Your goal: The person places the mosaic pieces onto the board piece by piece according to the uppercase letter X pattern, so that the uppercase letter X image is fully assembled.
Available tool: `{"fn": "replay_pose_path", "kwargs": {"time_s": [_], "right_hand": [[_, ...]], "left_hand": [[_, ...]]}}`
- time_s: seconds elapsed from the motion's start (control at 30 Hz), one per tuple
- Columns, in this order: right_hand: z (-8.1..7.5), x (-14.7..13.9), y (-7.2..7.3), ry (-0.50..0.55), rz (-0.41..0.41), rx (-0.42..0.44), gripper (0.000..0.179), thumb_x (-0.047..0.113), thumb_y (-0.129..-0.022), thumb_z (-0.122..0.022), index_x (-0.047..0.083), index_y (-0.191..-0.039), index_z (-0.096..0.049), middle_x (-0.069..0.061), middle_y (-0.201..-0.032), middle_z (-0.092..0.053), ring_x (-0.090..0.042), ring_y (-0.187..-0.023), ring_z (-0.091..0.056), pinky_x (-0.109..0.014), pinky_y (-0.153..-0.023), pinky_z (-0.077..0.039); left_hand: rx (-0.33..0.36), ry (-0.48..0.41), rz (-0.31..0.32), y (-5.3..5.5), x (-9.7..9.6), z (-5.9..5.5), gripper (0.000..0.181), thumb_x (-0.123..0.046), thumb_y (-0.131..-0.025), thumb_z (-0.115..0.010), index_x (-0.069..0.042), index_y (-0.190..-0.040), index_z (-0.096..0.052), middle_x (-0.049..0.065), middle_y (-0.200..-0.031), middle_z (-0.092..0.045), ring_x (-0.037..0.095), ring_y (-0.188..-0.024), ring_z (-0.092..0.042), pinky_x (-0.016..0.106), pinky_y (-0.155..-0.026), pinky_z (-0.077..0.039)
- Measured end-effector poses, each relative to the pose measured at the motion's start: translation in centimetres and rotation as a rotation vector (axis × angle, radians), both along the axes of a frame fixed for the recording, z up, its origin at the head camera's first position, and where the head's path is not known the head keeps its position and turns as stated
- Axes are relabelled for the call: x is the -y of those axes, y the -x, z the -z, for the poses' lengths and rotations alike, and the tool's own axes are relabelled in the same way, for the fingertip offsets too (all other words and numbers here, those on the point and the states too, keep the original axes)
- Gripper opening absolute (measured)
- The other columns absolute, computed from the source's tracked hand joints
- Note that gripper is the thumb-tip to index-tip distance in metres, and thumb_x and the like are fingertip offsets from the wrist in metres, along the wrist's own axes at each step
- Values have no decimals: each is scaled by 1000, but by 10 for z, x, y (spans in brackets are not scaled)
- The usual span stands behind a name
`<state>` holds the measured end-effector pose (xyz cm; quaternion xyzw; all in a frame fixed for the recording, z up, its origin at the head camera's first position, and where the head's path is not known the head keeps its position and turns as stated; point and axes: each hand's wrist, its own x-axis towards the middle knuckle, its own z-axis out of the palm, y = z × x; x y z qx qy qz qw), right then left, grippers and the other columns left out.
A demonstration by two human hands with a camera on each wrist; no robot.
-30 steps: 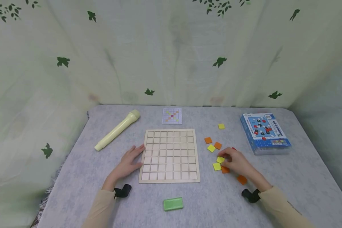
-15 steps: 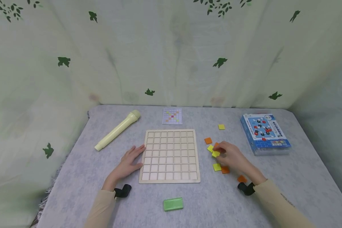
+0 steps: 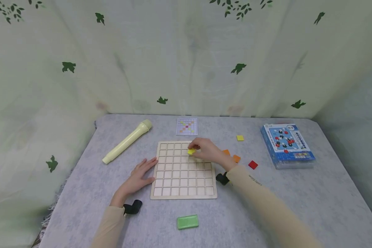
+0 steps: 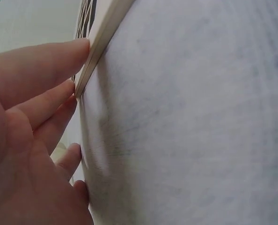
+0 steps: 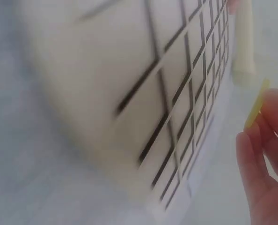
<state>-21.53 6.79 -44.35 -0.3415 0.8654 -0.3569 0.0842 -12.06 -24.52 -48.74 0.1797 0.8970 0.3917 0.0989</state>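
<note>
Over the upper part of the wooden grid board (image 3: 176, 182), my right hand (image 3: 206, 151) pinches a small yellow square tile (image 3: 190, 151) between thumb and fingers. The right wrist view shows that yellow tile (image 5: 258, 105) edge-on at the fingertips. My left hand (image 3: 137, 177) lies at the board's left side, its fingers stretched out. In the left wrist view, fingertips of the left hand (image 4: 31, 122) touch the board's edge (image 4: 99, 42). Right of the board lie two orange tiles (image 3: 236, 158), a red tile (image 3: 252, 165) and another yellow tile (image 3: 240, 138). My right forearm hides other tiles.
A card with a coloured grid pattern (image 3: 186, 126) lies behind the board. Left of it is a pale yellow microphone-shaped tube (image 3: 127, 142). A blue box (image 3: 286, 146) stands at the back right, and a green block (image 3: 187, 222) sits in front of the board.
My right hand has picked a yellow tile from the loose tiles and carried it left and away from me, over the board. The red tile now shows fully. My left hand has stayed put.
</note>
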Motion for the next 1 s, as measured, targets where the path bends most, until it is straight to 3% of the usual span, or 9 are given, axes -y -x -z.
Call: {"fn": "replay_pose_path", "kwargs": {"time_s": [0.23, 0.53, 0.63, 0.77, 0.9, 1.0], "right_hand": [[12, 62, 21, -110, -32, 3, 20, 3, -86, -67, 4, -106, -69, -5, -102, -66, -17, -95, -60, -25, -83, -48], [19, 95, 21, -222, -18, -64, 26, -4, -82, -62, 5, -106, -68, -4, -103, -65, -16, -95, -58, -27, -87, -46], [20, 97, 21, -214, -13, -76, 26, -5, -82, -63, 5, -105, -68, -4, -102, -65, -17, -95, -58, -28, -87, -46], [18, 91, 20, -147, 11, -6, 25, -3, -84, -62, 4, -108, -67, -4, -103, -65, -17, -96, -58, -27, -87, -46], [14, 67, 20, -24, 48, 108, 24, 0, -88, -61, 3, -112, -66, -5, -107, -65, -17, -99, -57, -26, -85, -47], [9, 38, 19, 31, 61, 125, 23, 1, -89, -62, 0, -112, -66, -10, -107, -65, -19, -98, -59, -28, -84, -49]], "left_hand": [[27, -15, -9, 1, 0, -1, 63, -13, -91, -65, -2, -146, -37, 15, -154, -26, 44, -141, -3, 66, -105, -3], [27, -26, -3, 1, 1, -1, 63, -14, -91, -65, -1, -146, -37, 16, -154, -26, 45, -141, -3, 66, -105, -3], [27, -28, -2, 1, 1, 0, 63, -14, -91, -64, -2, -146, -37, 16, -154, -26, 45, -141, -3, 67, -105, -2], [26, -19, -5, 1, 1, 1, 63, -14, -91, -65, -2, -146, -37, 16, -154, -26, 45, -141, -3, 67, -105, -3], [25, -14, -12, 1, 0, 1, 63, -14, -91, -65, -2, -146, -37, 16, -154, -26, 45, -141, -3, 66, -105, -3], [27, -18, -15, 1, -1, 1, 63, -14, -91, -65, -1, -146, -37, 16, -154, -26, 45, -141, -3, 66, -106, -2]]}}
